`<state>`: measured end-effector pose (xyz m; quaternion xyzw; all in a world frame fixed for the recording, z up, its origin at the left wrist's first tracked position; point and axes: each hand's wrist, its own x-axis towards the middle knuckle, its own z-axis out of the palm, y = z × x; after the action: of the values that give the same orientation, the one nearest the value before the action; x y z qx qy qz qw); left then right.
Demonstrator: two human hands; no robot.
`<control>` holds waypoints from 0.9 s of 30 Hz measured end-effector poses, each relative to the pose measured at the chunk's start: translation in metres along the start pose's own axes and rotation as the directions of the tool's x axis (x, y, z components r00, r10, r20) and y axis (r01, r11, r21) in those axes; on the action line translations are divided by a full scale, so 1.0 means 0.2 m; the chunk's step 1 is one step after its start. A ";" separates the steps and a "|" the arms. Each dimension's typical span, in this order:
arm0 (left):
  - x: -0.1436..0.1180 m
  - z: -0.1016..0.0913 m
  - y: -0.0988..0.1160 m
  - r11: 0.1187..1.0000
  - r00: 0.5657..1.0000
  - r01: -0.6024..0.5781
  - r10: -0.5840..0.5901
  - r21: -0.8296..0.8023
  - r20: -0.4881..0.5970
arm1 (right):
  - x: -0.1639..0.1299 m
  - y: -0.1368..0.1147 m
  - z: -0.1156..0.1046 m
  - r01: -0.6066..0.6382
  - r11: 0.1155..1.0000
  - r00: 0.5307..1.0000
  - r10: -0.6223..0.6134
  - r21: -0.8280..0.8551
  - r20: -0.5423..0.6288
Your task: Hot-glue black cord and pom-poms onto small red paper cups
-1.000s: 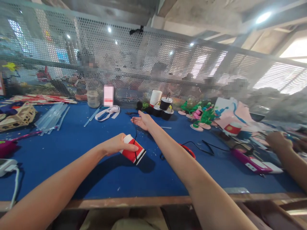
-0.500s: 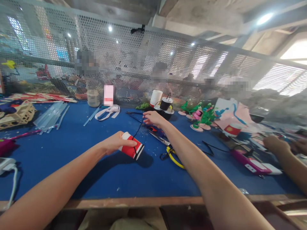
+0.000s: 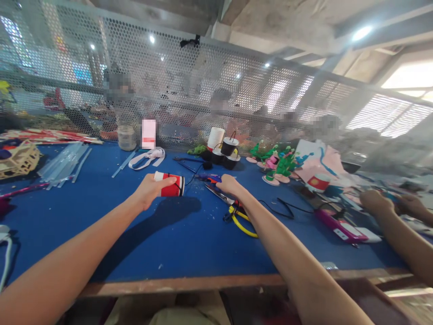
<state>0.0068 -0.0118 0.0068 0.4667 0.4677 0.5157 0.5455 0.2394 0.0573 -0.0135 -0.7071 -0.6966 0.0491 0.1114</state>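
— Where is the red paper cup (image 3: 170,185) lying?
— The left hand (image 3: 149,188) is gripping it sideways above the blue table (image 3: 142,225), mouth pointing right.
— And the right hand (image 3: 228,184)?
— Resting just right, over the scissors (image 3: 233,208); I cannot tell its grip.

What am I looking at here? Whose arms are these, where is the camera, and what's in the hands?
No machine here: a person wears a camera on the head, looking forward and down, so the two bare arms are that person's own. The left hand grips a red and white paper cup, tipped sideways above the blue table. The right hand rests on the table by scissors with yellow handles; whether it grips anything is unclear. Behind lie small black pots, glue sticks and green craft pieces. At the right edge, a co-worker's hand.
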 end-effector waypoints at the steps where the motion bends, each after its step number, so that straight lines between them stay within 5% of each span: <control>1: 0.01 -0.01 0.01 0.999 0.996 -0.049 0.049 0.013 -0.072 | 0.00 0.00 -0.01 -0.016 1.000 1.000 0.016 0.021 -0.004; 6: 0.04 -0.04 0.07 0.933 0.868 -0.327 0.359 0.148 -0.343 | -0.04 0.05 -0.10 -0.073 0.979 0.988 0.097 0.191 -0.122; 12: 0.05 -0.13 0.15 0.865 0.731 -0.394 0.500 0.311 -0.465 | -0.13 0.06 -0.18 -0.051 0.870 0.974 0.152 0.490 -0.169; 15: 0.06 -0.13 0.11 0.933 0.886 -0.255 0.331 0.255 -0.325 | -0.18 0.02 -0.21 0.002 0.721 0.990 0.097 0.693 -0.103; 17: 0.06 -0.11 0.06 0.969 0.977 -0.144 0.171 0.199 -0.126 | -0.23 -0.02 -0.22 0.045 0.503 0.999 -0.018 0.863 -0.042; 20: 0.04 -0.06 0.00 0.978 0.996 -0.021 0.003 0.208 0.086 | -0.32 -0.07 -0.25 0.088 0.284 0.985 -0.169 0.955 -0.040; 27: 0.00 -0.03 -0.01 0.984 0.985 0.030 -0.059 0.175 0.162 | -0.46 -0.12 -0.23 0.212 0.428 0.949 -0.303 0.878 -0.081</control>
<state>0.0006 -0.0109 0.0045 0.5428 0.4736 0.4202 0.5519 0.2240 -0.0381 0.0295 -0.4311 -0.6756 0.4128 0.4329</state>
